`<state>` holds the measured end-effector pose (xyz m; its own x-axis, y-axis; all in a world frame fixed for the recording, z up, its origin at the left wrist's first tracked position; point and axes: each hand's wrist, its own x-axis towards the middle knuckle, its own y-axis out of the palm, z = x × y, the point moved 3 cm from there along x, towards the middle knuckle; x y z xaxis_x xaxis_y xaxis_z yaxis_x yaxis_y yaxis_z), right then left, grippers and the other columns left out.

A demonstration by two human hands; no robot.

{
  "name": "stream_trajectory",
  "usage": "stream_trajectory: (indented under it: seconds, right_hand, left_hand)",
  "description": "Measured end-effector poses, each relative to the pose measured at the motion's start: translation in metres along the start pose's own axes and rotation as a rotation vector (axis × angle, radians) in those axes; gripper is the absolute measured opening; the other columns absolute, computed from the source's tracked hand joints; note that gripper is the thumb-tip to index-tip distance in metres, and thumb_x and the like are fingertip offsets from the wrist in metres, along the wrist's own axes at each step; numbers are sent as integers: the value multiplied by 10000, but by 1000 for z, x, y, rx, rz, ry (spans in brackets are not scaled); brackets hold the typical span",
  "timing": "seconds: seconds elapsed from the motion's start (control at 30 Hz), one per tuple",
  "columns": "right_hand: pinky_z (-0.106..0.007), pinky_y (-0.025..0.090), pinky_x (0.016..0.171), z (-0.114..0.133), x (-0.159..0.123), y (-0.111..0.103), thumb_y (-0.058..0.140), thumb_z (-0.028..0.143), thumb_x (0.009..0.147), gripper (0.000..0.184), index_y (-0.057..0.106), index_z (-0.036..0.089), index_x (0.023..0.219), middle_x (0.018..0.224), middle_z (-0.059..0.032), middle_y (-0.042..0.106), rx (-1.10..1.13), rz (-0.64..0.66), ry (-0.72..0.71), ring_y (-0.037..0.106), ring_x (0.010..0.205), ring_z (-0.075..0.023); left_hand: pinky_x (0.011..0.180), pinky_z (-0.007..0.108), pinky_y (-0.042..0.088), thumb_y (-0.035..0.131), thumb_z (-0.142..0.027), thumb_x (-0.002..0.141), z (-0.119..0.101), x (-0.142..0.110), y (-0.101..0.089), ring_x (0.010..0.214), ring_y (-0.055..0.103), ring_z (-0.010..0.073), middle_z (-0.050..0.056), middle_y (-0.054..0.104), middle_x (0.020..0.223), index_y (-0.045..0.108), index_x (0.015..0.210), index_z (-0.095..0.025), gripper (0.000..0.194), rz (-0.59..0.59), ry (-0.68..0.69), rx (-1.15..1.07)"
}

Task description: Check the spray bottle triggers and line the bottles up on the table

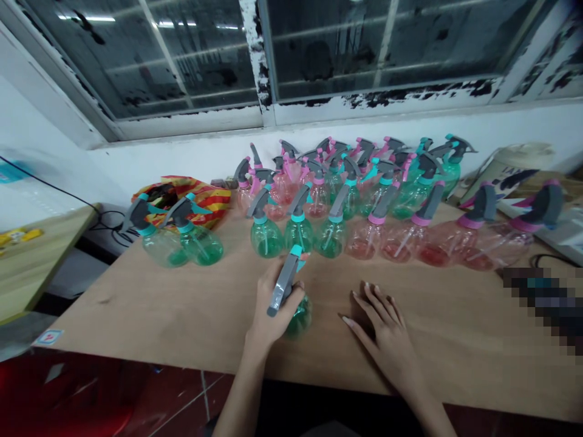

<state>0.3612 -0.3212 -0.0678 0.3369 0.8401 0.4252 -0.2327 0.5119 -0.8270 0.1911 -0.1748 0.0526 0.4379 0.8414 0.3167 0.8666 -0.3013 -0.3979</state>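
My left hand (274, 309) is wrapped round the neck of a green spray bottle (300, 317) with a grey and teal trigger head, near the front of the table. The fingers partly hide the bottle's neck. On the bare wood to its right, my right hand (387, 337) lies palm down with its fingers stretched out, holding nothing. Just beyond the left hand stand green spray bottles (266, 238) in a row, which continues to the right with pink spray bottles (364, 238).
Behind that row, more pink and green bottles (319, 197) crowd against the wall. Two green bottles (203, 246) stand apart at the left by a red and yellow striped bag (214, 203). A white bag (510, 164) sits at the back right of the wooden table (182, 309).
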Motion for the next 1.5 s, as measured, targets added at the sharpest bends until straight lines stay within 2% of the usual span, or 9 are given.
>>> stream_trajectory:
  seconds: [0.1,0.2,0.33,0.47,0.67,0.9,1.13,1.33,1.5]
  right_hand:
    - [-547,287,1104,-1,0,1,401,576,919,579,525,176,1319,1444,-126,468,7,0,5,347,1379,-298]
    - [-550,290,1102,-2,-1,2,398,576,919,579,527,174,1315,1434,-129,480,2,-9,7,355,1375,-299]
    - [-548,291,1101,-2,-1,3,406,571,919,575,523,178,1322,1436,-125,479,-4,-9,-3,354,1376,-297]
    - [-549,289,1102,-2,0,2,411,571,917,577,525,176,1321,1435,-126,480,-9,-10,-1,357,1374,-299]
    - [-552,285,1104,-2,0,2,416,574,913,581,530,172,1318,1434,-127,481,-3,-5,1,359,1372,-301]
    - [-550,292,1101,-2,-1,3,410,574,915,577,528,179,1319,1440,-127,474,1,-24,-3,362,1372,-297]
    - [-558,291,1098,-1,0,2,400,576,918,587,532,167,1317,1429,-136,485,4,-16,-3,353,1375,-303]
    - [-556,282,1104,-1,-1,2,429,561,913,575,519,177,1331,1448,-133,463,19,-2,1,344,1381,-301]
    - [-563,289,1097,-1,-1,2,422,565,913,566,532,187,1319,1440,-134,473,35,-2,17,355,1374,-305]
  left_hand:
    - [751,323,517,565,-141,771,-2,-1,2,737,648,178,18,663,834,638,1093,-247,346,27,57,60]
    - [722,313,533,561,-130,775,-3,-2,3,725,663,175,21,683,855,636,1138,-263,393,-11,75,65]
    - [796,320,547,555,-126,805,0,-2,5,897,685,188,34,696,1015,569,1254,-316,487,7,43,24]
    - [878,382,539,569,-153,824,7,-2,6,1011,668,225,70,680,1106,556,1264,-290,461,3,19,-32]
    - [870,388,539,572,-209,844,7,2,8,1002,671,232,89,658,1143,560,1221,-269,381,11,31,-68]
    - [738,328,539,560,-205,847,-6,13,10,753,673,181,37,675,862,608,1011,-242,175,11,89,9]
    - [686,299,530,561,-197,843,-6,15,10,700,652,163,18,656,792,566,846,-216,20,9,83,-20]
    - [762,329,534,567,-209,836,-2,13,10,830,679,198,45,686,917,612,1086,-244,256,2,57,-16]
    - [801,343,540,567,-168,811,0,11,11,885,687,212,60,707,994,625,1138,-263,346,31,25,-47]
